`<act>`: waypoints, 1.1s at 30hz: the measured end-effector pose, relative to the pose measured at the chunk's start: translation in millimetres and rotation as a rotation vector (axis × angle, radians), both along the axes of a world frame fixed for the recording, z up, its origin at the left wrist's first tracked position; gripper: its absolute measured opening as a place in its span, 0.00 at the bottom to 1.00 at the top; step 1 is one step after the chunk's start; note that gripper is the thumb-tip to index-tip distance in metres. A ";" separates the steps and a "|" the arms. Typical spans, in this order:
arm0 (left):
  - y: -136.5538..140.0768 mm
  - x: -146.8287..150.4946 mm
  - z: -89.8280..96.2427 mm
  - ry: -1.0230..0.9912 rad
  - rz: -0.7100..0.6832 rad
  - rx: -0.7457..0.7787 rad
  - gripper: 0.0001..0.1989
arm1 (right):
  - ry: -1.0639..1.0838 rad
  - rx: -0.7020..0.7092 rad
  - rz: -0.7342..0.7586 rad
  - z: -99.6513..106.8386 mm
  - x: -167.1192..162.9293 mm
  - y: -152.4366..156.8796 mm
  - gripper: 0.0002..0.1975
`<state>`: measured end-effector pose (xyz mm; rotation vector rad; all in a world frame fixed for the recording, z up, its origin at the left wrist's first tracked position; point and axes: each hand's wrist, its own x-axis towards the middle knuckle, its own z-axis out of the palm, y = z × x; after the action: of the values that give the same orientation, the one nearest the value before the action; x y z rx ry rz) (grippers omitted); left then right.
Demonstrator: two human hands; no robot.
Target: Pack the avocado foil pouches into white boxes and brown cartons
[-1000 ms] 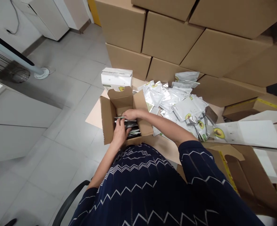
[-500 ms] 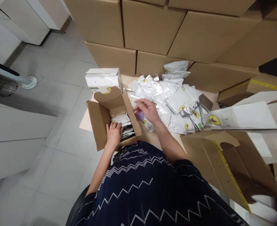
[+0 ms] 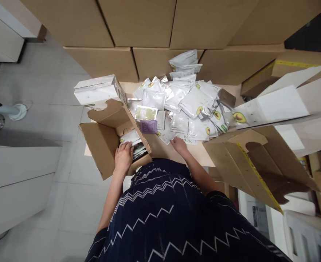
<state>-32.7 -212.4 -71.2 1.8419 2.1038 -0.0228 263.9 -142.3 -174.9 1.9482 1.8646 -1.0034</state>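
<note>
Resting unclenched on sachets [image 3: 131,137], left hand [image 3: 124,156]; near table edge [image 3: 204,163], right hand [image 3: 179,145], grip unclear.

On my monitor, the supporting surface is a pale tabletop [image 3: 198,154]. At its left I locate a white box [image 3: 97,94] behind an open brown carton [image 3: 100,149]; right of these, a loose heap of white sachets [image 3: 191,102].

Left hand [image 3: 124,157]: inside open carton [image 3: 98,145], fingers on packed sachets [image 3: 130,137].
Right hand [image 3: 180,146]: at near edge of loose sachets [image 3: 193,102].
Purple packet [image 3: 148,126]: just beside carton.
Brown boxes [image 3: 146,22]: stacked behind.
</note>
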 end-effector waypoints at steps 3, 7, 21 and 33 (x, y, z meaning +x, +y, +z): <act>0.9 -1.6 -1.3 -0.003 -0.021 0.000 0.19 | 0.009 -0.016 0.048 4.6 -0.2 -1.9 0.16; 0.8 -1.3 -2.5 0.015 -0.024 0.007 0.19 | -0.148 0.199 0.114 8.9 -5.4 -2.5 0.23; -1.1 -0.8 -6.4 0.027 -0.022 0.033 0.19 | -0.107 0.396 0.322 -19.5 -4.4 -7.3 0.34; -1.6 -1.3 -6.8 0.034 -0.037 0.038 0.19 | 0.274 0.429 0.077 63.6 16.4 28.3 0.21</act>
<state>-34.0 -214.1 -78.0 1.9145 2.1067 -0.0234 280.3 -114.1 -111.3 2.0182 2.4594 -0.9473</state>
